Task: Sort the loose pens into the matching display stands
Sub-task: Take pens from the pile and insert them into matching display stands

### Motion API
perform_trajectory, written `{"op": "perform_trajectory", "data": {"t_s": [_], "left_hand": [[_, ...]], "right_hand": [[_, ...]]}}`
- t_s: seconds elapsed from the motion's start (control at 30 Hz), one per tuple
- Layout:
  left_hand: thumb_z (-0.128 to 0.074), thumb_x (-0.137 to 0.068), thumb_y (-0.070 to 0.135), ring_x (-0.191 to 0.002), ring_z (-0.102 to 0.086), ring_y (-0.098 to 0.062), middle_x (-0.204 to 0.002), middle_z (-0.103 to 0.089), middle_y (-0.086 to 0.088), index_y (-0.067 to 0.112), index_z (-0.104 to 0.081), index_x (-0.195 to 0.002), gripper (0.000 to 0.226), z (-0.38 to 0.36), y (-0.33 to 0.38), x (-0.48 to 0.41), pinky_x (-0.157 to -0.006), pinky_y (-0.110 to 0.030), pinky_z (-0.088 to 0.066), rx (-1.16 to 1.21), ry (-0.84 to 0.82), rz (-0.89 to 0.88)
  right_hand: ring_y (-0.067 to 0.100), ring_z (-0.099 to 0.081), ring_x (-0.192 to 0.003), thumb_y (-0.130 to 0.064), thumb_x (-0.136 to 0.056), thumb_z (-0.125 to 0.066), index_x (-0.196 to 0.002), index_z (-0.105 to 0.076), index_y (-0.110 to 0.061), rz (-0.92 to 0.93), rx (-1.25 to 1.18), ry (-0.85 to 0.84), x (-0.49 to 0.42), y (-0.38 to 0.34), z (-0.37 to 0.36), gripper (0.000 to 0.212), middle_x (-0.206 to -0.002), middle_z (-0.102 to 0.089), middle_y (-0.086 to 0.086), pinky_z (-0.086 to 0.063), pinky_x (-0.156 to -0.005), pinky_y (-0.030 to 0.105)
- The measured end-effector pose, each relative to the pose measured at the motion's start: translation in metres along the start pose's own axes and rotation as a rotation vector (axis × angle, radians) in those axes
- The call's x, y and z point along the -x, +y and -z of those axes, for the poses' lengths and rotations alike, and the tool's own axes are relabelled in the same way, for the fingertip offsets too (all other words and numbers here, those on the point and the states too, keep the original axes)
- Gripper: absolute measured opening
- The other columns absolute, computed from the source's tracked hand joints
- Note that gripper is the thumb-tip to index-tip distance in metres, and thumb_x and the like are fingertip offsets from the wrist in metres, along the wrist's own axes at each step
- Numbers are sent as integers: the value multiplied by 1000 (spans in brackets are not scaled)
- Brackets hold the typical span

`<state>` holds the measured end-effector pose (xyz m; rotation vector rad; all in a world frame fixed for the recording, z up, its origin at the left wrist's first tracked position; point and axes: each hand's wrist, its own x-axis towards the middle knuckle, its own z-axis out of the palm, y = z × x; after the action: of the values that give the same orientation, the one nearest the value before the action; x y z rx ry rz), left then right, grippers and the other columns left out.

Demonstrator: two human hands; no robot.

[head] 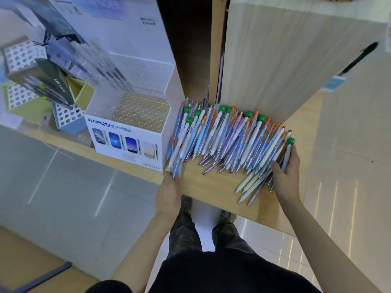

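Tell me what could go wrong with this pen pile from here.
1. Some cream pens near the right hand lie close to the shelf's front edge; squeezing the pile together could push them off.
2. The pile mixes green-ball tops, orange clickers and other styles; a bundled grab may put wrong pens in the PATHFINDER stand.
3. The left hand sits at the pile's end beside that stand, so a shove might shift it.

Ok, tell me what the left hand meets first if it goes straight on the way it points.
The left hand meets the pen pile first, at its left end; depth unclear.
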<state>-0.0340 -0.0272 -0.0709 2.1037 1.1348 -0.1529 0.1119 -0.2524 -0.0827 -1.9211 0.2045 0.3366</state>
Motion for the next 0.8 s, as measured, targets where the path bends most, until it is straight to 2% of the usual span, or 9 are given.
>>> {"op": "perform_trajectory", "data": {"t_s": [0.1, 0.17, 0.23, 0.3, 0.37, 0.47, 0.6, 0.7, 0.8], "left_hand": [[-35, -102, 24, -58, -46, -17, -67, -47, -1, 10, -39, -93, 18, 8, -2, 15, -46, -26, -28, -32, 19, -30], [-38, -101, 22, -60, -47, -20, -68, -47, 0, 9, -41, -95, 15, 14, -1, 23, -46, -25, -29, -31, 46, -99], [-39, -101, 21, -65, -49, -15, -77, -50, 3, 11, -43, -103, 11, 19, 5, 24, -50, -25, -32, -15, 60, -145], [-41, -100, 21, -74, -52, -12, -90, -54, 4, 10, -44, -114, 17, 23, 16, 18, -59, -27, -36, 6, 67, -182], [-44, -99, 20, -84, -56, -17, -100, -57, 2, 9, -43, -125, 28, 26, 26, 7, -67, -29, -40, 27, 72, -232], [-51, -96, 13, -95, -61, -26, -110, -62, -9, 7, -42, -130, 35, 26, 37, -7, -70, -27, -41, 31, 27, -289], [-56, -94, 12, -101, -57, -21, -112, -59, -7, 4, -39, -133, 43, 21, 60, -18, -71, -17, -36, 133, -5, -198], [-53, -95, 9, -91, -55, -13, -109, -59, -6, 1, -39, -132, 40, 14, 75, -16, -67, -8, -36, 193, 12, -204], [-47, -98, 9, -73, -52, 6, -89, -51, 12, 3, -42, -126, 30, 12, 78, -1, -62, 0, -36, 226, 66, -225]], "right_hand": [[12, -32, -132, -14, -96, -50, -150, -17, -29, 3, -6, -3, 1, -1, -1, 66, -147, -30, -6, -32, -111, 40], [14, -33, -134, -16, -96, -51, -150, -17, -32, 1, -5, 0, 0, -1, 0, 66, -147, -31, -7, -32, -112, 44], [15, -34, -134, -17, -96, -51, -149, -18, -33, 4, -6, 1, -1, 0, 0, 65, -146, -32, -8, -33, -112, 47], [15, -34, -133, -17, -96, -51, -148, -18, -34, 4, -8, -2, -1, 0, 0, 64, -145, -32, -8, -34, -111, 48], [15, -34, -134, -17, -96, -51, -148, -19, -34, 5, -8, -2, -1, 1, -1, 64, -146, -32, -7, -34, -111, 49], [16, -34, -134, -16, -94, -52, -148, -20, -34, 14, -12, -1, -2, 2, -1, 65, -145, -34, -7, -33, -111, 52], [16, -34, -135, -17, -95, -53, -149, -19, -33, 12, -2, 5, -2, 4, -2, 66, -146, -33, -5, -32, -111, 52], [17, -32, -136, -19, -94, -53, -149, -18, -33, 2, 8, 23, -2, 5, -3, 67, -149, -32, -5, -31, -111, 54], [18, -30, -138, -19, -95, -54, -150, -16, -33, -7, 9, 29, -2, 5, -3, 68, -150, -30, -4, -30, -112, 54]]}}
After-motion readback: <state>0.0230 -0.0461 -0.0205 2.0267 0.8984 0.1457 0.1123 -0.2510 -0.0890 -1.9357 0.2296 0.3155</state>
